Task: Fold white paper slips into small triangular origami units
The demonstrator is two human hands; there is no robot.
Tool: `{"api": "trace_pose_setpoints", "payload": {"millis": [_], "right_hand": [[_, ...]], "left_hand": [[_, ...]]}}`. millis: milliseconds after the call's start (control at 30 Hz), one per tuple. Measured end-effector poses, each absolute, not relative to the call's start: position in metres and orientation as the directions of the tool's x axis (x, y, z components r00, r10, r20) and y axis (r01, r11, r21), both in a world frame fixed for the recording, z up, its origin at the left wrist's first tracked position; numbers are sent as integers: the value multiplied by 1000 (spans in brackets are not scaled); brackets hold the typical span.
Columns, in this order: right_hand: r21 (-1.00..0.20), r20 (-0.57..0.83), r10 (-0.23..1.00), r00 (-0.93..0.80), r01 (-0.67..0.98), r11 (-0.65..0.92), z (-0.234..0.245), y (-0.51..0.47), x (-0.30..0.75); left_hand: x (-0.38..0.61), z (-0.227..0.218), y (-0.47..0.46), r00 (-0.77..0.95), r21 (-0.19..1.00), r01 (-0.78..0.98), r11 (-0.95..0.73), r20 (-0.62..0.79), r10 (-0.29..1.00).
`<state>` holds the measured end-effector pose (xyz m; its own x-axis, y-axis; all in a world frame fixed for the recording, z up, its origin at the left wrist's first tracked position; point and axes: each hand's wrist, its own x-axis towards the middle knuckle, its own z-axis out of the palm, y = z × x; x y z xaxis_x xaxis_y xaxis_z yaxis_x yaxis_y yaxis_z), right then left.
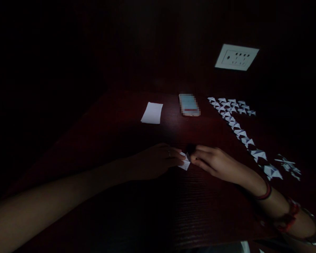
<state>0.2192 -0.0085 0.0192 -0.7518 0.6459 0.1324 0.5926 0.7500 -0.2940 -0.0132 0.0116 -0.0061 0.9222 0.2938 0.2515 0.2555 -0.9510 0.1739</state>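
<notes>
A small folded white paper piece lies on the dark wooden table between my two hands. My left hand, with a ring on one finger, pinches its left side with closed fingers. My right hand pinches its right side, fingers pressed together. Bangles and a red thread sit on my right wrist.
A row of several folded paper pieces runs along the right of the table, with more at the far right. A white paper stack and a phone lie farther back. A wall socket plate is behind.
</notes>
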Motion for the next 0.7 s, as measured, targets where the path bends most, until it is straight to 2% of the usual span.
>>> {"api": "trace_pose_setpoints", "payload": {"millis": [200,533,700], "right_hand": [[-353,120,661,-741,590,726,19,-8,219],[-226,62,616,-785,590,775,20,-11,218],[-251,84,605,-792,571,782,21,-11,218]], "left_hand": [[-13,-6,11,921,171,249,-953,262,288],[-12,-1,7,927,166,264,-950,229,298],[-11,-1,6,924,178,259,-949,242,298]]}}
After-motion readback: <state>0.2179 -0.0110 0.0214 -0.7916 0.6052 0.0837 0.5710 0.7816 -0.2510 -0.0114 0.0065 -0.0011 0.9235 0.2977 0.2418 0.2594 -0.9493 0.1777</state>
